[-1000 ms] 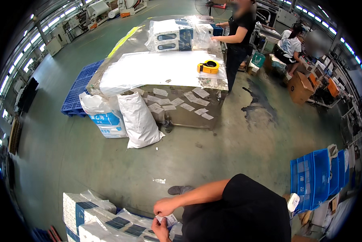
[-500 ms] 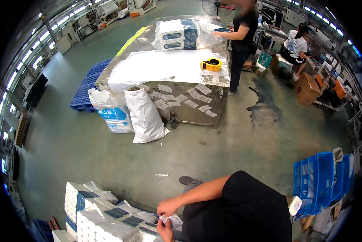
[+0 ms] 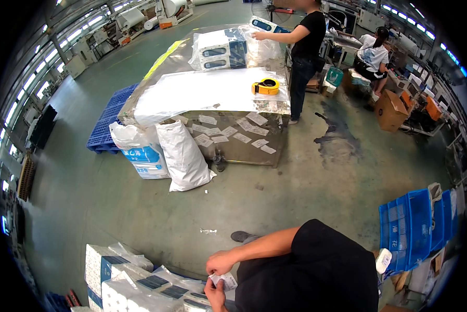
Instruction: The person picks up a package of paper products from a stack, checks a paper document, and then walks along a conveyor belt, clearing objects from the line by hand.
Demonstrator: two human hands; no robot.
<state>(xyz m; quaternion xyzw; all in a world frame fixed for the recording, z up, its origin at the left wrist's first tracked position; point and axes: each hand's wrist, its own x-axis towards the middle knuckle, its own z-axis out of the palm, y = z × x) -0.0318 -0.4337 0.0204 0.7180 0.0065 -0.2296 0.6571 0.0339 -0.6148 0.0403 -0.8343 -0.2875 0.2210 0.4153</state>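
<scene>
Both of my hands are low in the view, in front of my black shirt. My right hand [image 3: 220, 261] pinches the top of a small white paper label [image 3: 224, 281], and my left hand [image 3: 215, 295] holds it from below. Just left of my hands lies a pile of plastic-wrapped white and blue packs [image 3: 132, 283]. My dark shoe [image 3: 241, 236] rests on the concrete floor above my right hand.
A steel table [image 3: 233, 148] covered in paper labels carries a white sheet, a yellow tape dispenser [image 3: 266, 86] and wrapped packs [image 3: 220, 49]. A person in black [image 3: 306, 49] stands at it. Two white sacks [image 3: 180, 154], a blue pallet [image 3: 107, 118], blue crates [image 3: 407, 229] and a seated person [image 3: 373, 52] surround it.
My hands have kept hold of the label with little movement. The view has shifted, so the pile of packs sits lower left. The person in black has kept reaching toward the packs on the table.
</scene>
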